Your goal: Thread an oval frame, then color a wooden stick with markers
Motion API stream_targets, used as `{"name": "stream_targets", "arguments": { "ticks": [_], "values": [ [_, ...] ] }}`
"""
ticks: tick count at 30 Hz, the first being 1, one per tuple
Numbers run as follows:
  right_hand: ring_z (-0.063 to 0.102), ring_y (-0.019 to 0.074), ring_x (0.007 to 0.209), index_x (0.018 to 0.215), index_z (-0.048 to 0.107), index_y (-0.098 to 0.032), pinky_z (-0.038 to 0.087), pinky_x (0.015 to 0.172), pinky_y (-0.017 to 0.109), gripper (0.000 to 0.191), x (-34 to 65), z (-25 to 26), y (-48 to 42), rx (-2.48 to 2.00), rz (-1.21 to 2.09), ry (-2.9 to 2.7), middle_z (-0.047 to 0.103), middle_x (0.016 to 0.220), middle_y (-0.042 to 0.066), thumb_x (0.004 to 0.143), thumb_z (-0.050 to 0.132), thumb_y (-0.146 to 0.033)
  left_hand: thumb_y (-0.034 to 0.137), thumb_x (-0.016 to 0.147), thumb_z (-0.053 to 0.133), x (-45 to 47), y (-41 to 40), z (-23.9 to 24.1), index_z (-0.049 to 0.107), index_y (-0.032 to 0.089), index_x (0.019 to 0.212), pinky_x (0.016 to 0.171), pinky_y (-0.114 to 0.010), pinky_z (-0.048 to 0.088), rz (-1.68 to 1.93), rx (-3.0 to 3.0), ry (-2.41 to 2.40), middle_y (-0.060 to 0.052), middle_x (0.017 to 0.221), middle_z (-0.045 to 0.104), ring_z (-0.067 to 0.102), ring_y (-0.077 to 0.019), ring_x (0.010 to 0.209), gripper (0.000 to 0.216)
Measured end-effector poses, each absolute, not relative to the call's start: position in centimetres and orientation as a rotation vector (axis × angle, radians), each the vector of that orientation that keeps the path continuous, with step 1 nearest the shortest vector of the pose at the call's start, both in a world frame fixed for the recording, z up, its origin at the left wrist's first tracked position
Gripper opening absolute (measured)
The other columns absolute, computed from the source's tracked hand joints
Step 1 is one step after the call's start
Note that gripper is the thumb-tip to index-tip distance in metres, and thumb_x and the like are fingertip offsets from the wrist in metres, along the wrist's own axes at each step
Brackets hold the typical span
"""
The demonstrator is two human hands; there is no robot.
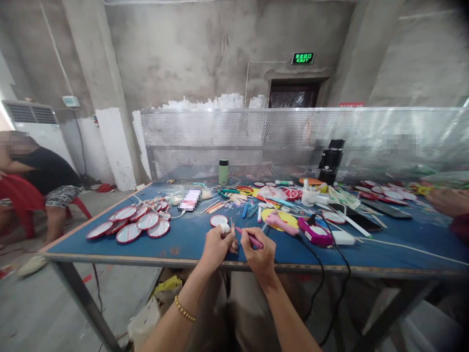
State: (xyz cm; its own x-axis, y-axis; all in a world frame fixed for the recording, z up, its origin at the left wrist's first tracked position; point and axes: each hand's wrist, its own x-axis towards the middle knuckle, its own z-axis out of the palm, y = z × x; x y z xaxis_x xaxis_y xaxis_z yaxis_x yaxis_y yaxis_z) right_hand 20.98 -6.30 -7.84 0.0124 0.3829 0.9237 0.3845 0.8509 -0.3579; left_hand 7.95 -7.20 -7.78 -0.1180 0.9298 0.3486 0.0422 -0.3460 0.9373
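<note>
Beads (pixel 185 309) circled the left wrist, near the camera. The left hand (pixel 217 245) had its grip pinched on a pale flat stick (pixel 233 235) and a small white piece (pixel 224 228), by the front edge of the blue worktop (pixel 186 247). The right hand's (pixel 261 252) grip was closed round a mauve pen-like tool (pixel 255 240), its tip beside the stick; whether they touched could not be told. With both so close, a loosened pinch would likely let the stick twist and the tip stray onto the left fingertips.

One red-rimmed disc (pixel 219 221) lay just beyond. Rightward rested a pink glue gun (pixel 282 225); its black cord (pixel 319 288) drooped over the front edge, where a snagging forearm could drag it. Leftward, a disc pile (pixel 128 232) overlapped near the side edge; a knock could slide some off. Farther back stood a green flask (pixel 223 173) before a perforated metal screen (pixel 205 142).
</note>
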Motion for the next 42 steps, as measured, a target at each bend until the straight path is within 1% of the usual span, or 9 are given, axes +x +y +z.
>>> {"name": "stream_targets", "arguments": {
  "ticks": [10,21,26,34,42],
  "values": [
    [0.06,0.0112,0.054,0.077,0.063,-0.019,0.049,0.059,0.021,0.017,20.99,-7.96,-6.22,-0.626,0.019,-1.615,0.066,0.064,-0.001,0.092,0.055,-0.021,0.034,0.075,0.064,7.97,-7.37,-7.62,0.056,0.019,0.064,0.046,-0.022,0.046,1.561,1.41,1.129,0.003,0.05,0.061,0.059,-0.0135,0.042,0.02],
    [0.06,0.0108,0.055,0.076,0.063,-0.019,0.049,0.058,0.021,0.017,20.95,-7.85,-6.2,-0.613,-0.004,-1.598,0.066,0.065,0.0,0.091,0.056,-0.02,0.031,0.076,0.063,7.98,-7.15,-7.77,0.057,0.018,0.065,0.046,-0.022,0.046,1.559,1.421,1.118,0.003,0.05,0.062,0.058,-0.0131,0.042,0.018],
    [0.059,0.011,0.054,0.076,0.063,-0.019,0.049,0.058,0.021,0.016,20.97,-7.91,-6.26,-0.603,-0.025,-1.586,0.066,0.065,0.0,0.091,0.056,-0.019,0.031,0.075,0.063,7.93,-7.21,-7.69,0.056,0.019,0.063,0.047,-0.022,0.047,1.549,1.415,1.115,0.002,0.051,0.061,0.058,-0.0128,0.042,0.019],
    [0.058,0.0106,0.052,0.075,0.063,-0.019,0.047,0.056,0.021,0.017,21.14,-7.89,-6.47,-0.589,-0.028,-1.642,0.064,0.062,-0.001,0.09,0.056,-0.019,0.034,0.075,0.064,7.87,-7.4,-7.55,0.057,0.018,0.062,0.039,-0.02,0.039,1.532,1.409,1.134,0.003,0.049,0.059,0.051,-0.01,0.036,0.022],
    [0.059,0.0107,0.054,0.077,0.064,-0.019,0.049,0.059,0.021,0.016,21.1,-7.9,-6.45,-0.588,0.009,-1.656,0.065,0.064,-0.001,0.091,0.055,-0.019,0.034,0.075,0.064,7.86,-7.45,-7.54,0.057,0.018,0.063,0.042,-0.021,0.042,1.536,1.405,1.145,0.003,0.051,0.06,0.054,-0.0112,0.039,0.021]
  ]
}}
